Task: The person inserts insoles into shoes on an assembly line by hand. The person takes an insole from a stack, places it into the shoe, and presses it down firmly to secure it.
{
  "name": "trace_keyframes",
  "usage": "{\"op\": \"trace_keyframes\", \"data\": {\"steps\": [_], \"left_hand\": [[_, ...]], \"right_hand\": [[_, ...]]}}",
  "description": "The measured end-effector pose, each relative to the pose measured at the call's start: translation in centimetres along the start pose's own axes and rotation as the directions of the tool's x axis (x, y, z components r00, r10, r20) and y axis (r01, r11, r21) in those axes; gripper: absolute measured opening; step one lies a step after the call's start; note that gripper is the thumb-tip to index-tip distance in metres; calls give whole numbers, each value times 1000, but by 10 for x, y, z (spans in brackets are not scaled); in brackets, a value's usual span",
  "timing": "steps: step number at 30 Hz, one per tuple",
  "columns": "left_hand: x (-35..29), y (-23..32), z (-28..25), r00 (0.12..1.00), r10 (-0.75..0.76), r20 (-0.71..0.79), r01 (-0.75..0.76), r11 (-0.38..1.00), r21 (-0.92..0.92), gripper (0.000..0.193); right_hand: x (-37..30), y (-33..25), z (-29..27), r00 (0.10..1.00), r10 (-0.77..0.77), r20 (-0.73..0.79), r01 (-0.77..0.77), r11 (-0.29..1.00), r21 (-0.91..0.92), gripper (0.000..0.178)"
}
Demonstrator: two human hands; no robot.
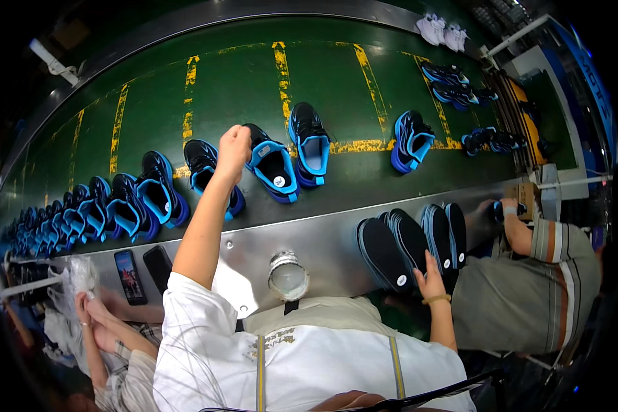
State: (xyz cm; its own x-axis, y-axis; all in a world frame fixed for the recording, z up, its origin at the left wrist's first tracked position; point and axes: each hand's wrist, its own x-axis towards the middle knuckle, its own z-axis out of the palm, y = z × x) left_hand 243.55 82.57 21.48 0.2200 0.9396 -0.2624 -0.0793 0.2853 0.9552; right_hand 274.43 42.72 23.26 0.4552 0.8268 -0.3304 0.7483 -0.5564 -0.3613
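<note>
My left hand [235,145] is closed, with its fingers curled beside the toe of a black and blue sneaker [275,172]. What it grips, if anything, is hidden. A round white label shows on the insole inside that sneaker. Its neighbour, another sneaker [310,144], stands to the right. Behind my left forearm, one more sneaker [200,165] is partly covered. My right hand [430,280] has its fingers stretched out at the edge of a stack of black insoles [408,237]. Another insole stack [376,250] lies to its left, with more insoles [438,233] to its right.
A long row of sneakers [123,206] runs left along the green belt [240,89] with yellow markings. On the metal ledge [329,240] stand a jar [288,276] and two phones [130,275]. Co-workers sit at left and right [522,302]. A lone sneaker [412,141] stands farther right.
</note>
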Motion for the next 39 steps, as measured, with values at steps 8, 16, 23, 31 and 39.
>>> {"op": "trace_keyframes", "data": {"steps": [8,16,23,31,39], "left_hand": [[6,-8,80,891,157,426,-450,192,872,45],[36,-28,109,846,189,499,-527,155,835,36],[35,-42,107,929,34,369,-308,624,718,48],[40,-46,107,930,-27,368,-250,687,683,47],[35,-46,106,945,-74,318,-164,733,660,56]], "right_hand": [[47,-39,-50,919,-165,-357,205,976,78,24],[160,-130,-73,948,-315,33,245,794,557,16],[218,-190,-23,890,-325,321,302,946,122,19],[249,-201,68,778,-618,113,618,722,-310,18],[237,-220,27,855,-220,470,430,807,-404,34]]}}
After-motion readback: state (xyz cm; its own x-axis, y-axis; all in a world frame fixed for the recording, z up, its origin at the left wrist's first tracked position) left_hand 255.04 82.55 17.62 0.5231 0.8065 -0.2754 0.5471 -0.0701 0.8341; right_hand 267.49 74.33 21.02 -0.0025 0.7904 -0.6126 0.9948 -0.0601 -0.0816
